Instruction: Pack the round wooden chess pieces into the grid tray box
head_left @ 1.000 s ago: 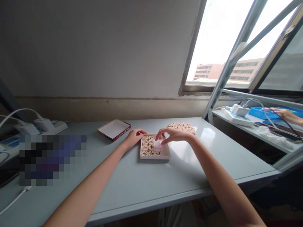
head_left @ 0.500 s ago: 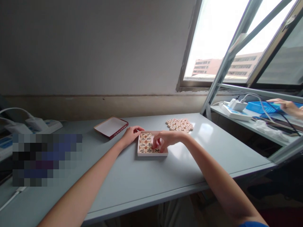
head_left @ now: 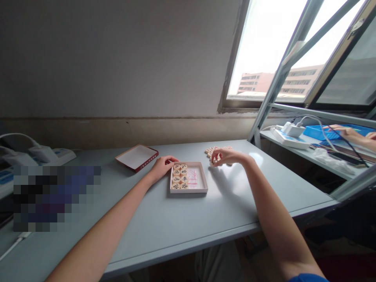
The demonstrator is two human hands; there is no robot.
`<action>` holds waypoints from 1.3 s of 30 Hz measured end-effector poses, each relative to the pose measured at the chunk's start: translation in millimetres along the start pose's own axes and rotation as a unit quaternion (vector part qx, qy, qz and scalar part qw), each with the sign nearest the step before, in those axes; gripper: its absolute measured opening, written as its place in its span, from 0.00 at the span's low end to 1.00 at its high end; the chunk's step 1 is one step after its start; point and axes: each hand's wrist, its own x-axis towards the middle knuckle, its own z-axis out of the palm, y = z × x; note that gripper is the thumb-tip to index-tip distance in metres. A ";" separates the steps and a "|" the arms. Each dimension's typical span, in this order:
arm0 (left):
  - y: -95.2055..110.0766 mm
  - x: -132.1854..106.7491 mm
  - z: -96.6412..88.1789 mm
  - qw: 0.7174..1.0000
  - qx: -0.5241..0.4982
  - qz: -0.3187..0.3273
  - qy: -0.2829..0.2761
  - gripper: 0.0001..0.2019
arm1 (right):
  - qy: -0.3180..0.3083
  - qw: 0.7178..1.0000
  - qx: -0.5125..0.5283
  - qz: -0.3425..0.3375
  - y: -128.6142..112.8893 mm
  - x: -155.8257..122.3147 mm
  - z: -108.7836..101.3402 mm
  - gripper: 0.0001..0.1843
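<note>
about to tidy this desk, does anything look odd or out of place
Nothing looks spilled or broken. Pinkish marks stand out on the floor of the white box, beside the round pieces, because the floor around them is pale; whether print or scribble, I can't tell. Crumpled white plastic on the right-hand shelf looks stray.

Left hand [head_left: 161,168] resting, right hand [head_left: 225,156] pinching

On my feed, black Chinese characters mark the round, pale wooden pieces [head_left: 184,179] inside the white, shallow cardboard box [head_left: 202,190]; one looks like 馬. I cannot read the pale markings along the red-sided cardboard lid [head_left: 146,161].
</note>
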 end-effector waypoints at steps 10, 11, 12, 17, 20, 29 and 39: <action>-0.6 -0.9 0.5 1.000 -0.004 0.000 0.007 0.13 | -0.008 0.998 -0.051 0.025 7.7 8.0 4.7 0.08; -0.4 -1.1 0.5 1.000 -0.004 0.000 0.008 0.12 | 0.007 0.998 -0.063 0.025 8.3 8.0 4.0 0.07; -0.3 -1.3 0.4 1.000 -0.005 -0.001 0.007 0.12 | 0.015 0.997 -0.068 0.019 8.2 7.9 3.2 0.07; 0.4 -1.5 0.2 1.000 -0.014 -0.003 0.003 0.13 | 0.000 0.996 -0.004 -0.093 -17.0 8.0 8.0 0.10; 1.7 -1.2 -0.4 1.000 -0.017 0.000 -0.002 0.13 | 0.052 0.973 0.003 -0.224 -47.7 10.6 24.7 0.12; 1.7 0.4 -2.1 1.000 0.003 0.016 -0.006 0.12 | 0.145 0.938 -0.139 -0.283 -74.6 18.6 58.7 0.14; 2.5 -0.6 -0.7 1.000 -0.009 0.006 -0.011 0.12 | 0.139 0.955 -0.026 -0.261 -63.1 21.2 47.6 0.10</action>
